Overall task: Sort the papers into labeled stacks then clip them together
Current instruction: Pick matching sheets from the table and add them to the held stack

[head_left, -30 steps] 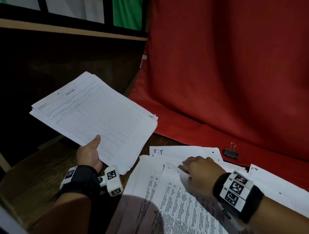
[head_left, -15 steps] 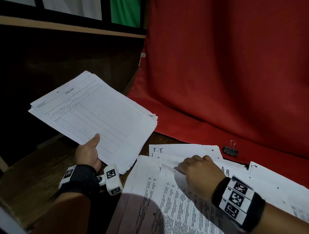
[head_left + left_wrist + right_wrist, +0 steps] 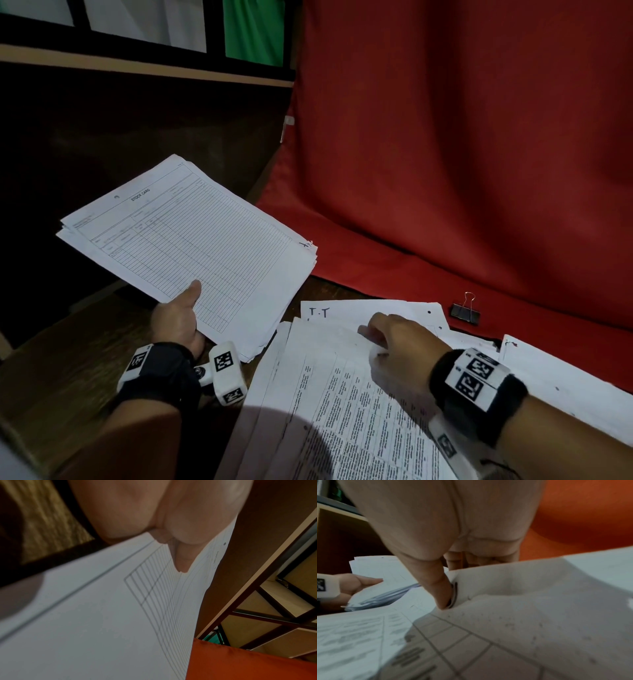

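My left hand (image 3: 178,318) holds a stack of ruled stock-card forms (image 3: 191,246) above the table's left side, thumb on top and fingers underneath; the thumb (image 3: 181,561) lies on the ruled sheet (image 3: 102,615). On the table lies a loose pile of printed papers (image 3: 342,411), and my right hand (image 3: 394,339) pinches the top corner of a sheet there. In the right wrist view the thumb (image 3: 440,588) presses the curled sheet (image 3: 513,588) against the fingers. A sheet marked "T-T" (image 3: 342,311) lies under the pile.
A black binder clip (image 3: 465,312) rests on the red cloth (image 3: 445,171) just behind the papers. More white sheets (image 3: 565,370) spread to the right. The wooden table (image 3: 68,377) shows at the left, with a dark wall and shelving behind.
My right hand has slid slightly along the top of the pile and lifted a sheet's corner. The left hand keeps the stock-card stack almost still.
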